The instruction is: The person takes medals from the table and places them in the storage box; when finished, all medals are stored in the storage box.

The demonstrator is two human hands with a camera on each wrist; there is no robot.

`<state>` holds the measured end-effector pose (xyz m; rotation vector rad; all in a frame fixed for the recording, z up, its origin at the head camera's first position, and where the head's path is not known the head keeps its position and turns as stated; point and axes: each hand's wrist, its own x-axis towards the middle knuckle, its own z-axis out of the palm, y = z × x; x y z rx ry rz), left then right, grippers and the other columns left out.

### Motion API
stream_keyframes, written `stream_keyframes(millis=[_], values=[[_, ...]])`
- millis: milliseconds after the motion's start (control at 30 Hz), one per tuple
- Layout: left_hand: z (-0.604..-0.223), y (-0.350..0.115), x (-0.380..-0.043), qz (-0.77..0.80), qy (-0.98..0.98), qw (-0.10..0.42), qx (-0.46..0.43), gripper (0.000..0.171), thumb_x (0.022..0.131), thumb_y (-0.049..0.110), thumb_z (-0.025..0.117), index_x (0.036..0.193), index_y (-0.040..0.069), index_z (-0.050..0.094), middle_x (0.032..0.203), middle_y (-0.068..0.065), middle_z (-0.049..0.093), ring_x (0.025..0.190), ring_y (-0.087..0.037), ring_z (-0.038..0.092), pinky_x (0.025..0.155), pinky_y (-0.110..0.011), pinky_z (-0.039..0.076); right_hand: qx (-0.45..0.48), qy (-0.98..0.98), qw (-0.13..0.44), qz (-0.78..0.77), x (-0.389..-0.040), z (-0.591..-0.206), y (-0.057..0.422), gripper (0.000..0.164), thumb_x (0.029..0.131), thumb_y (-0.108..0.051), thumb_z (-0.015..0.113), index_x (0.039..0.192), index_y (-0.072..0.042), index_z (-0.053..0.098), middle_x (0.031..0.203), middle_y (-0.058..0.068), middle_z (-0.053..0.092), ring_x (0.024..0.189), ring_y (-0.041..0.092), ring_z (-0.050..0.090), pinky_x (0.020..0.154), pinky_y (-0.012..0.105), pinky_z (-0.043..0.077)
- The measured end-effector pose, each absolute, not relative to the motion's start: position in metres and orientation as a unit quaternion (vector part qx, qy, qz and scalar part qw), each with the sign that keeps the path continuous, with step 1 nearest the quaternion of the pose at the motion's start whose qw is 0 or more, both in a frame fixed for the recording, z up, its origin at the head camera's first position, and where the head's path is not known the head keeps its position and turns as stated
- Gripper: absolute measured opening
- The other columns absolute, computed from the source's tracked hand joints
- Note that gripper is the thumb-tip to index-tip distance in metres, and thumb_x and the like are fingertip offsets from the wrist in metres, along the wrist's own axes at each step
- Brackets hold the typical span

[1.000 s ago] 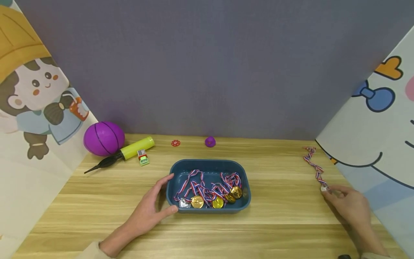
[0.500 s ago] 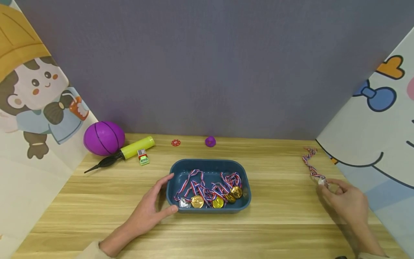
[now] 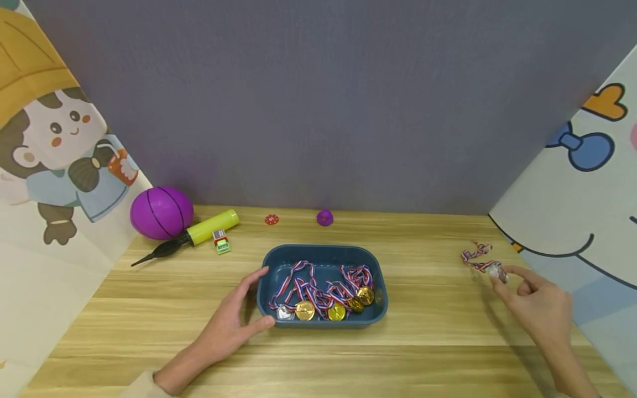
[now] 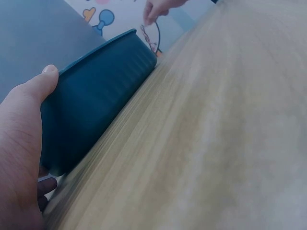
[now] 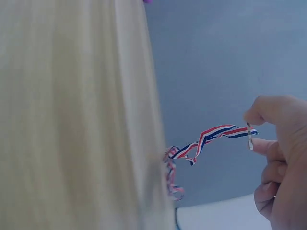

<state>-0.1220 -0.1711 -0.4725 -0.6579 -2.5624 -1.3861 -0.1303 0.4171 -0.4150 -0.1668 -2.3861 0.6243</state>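
Note:
A dark teal plastic bin [image 3: 322,324] stands mid-table with several gold and silver medals on striped ribbons inside. My left hand [image 3: 226,318] holds the bin's left end, thumb at the near rim and index finger at the left side; in the left wrist view the thumb [image 4: 42,84] lies against its wall. Off to the right, my right hand [image 3: 539,309] pinches a silver medal [image 3: 497,273] between thumb and index finger, above the table. Its red, white and blue ribbon [image 5: 211,136] trails from the medal down to the tabletop.
A purple ball [image 3: 161,213] sits at the back left, beside a yellow hand pump [image 3: 211,228] with a black nozzle. A small red-and-green item [image 3: 221,242] lies near it. Farther back are a red chip [image 3: 271,219] and a small purple object [image 3: 325,218]. Grey and cartoon-printed panels enclose the table.
My right hand has lifted the silver medal off the tabletop, and its ribbon has been drawn in and bunched. The left hand and the bin have stayed put.

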Motion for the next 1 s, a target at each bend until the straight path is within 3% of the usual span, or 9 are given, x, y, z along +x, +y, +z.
stream_keyframes(millis=[500, 700, 1000], values=[[-0.472, -0.172, -0.122, -0.462, -0.855, 0.08, -0.221, 0.097, 0.091, 0.032, 0.091, 0.172, 0.03, 0.037, 0.159, -0.016, 0.059, 0.144, -0.046, 0.057, 0.117, -0.078, 0.04, 0.001, -0.893, 0.37, 0.254, -0.121, -0.373, 0.375, 0.026, 0.079, -0.018, 0.093, 0.103, -0.008, 0.087, 0.049, -0.015, 0.036, 0.048, -0.007, 0.022, 0.046, 0.021, 0.021], [-0.473, -0.172, -0.123, -0.461, -0.856, 0.081, -0.219, 0.098, 0.091, 0.031, 0.091, 0.172, 0.031, 0.037, 0.16, -0.017, 0.058, 0.145, -0.047, 0.056, 0.117, -0.078, 0.04, 0.005, -0.898, 0.363, 0.248, -0.125, -0.357, 0.36, 0.023, 0.082, -0.022, 0.092, 0.103, -0.013, 0.087, 0.053, -0.014, 0.034, 0.05, -0.006, 0.021, 0.047, 0.024, 0.018], [-0.473, -0.171, -0.123, -0.46, -0.857, 0.079, -0.218, 0.097, 0.092, 0.032, 0.091, 0.172, 0.03, 0.037, 0.163, -0.018, 0.055, 0.147, -0.048, 0.054, 0.118, -0.077, 0.04, 0.014, -0.895, 0.358, 0.265, -0.134, -0.347, 0.338, 0.025, 0.081, -0.018, 0.092, 0.104, -0.012, 0.088, 0.055, -0.01, 0.034, 0.052, -0.006, 0.021, 0.052, 0.021, 0.022]])
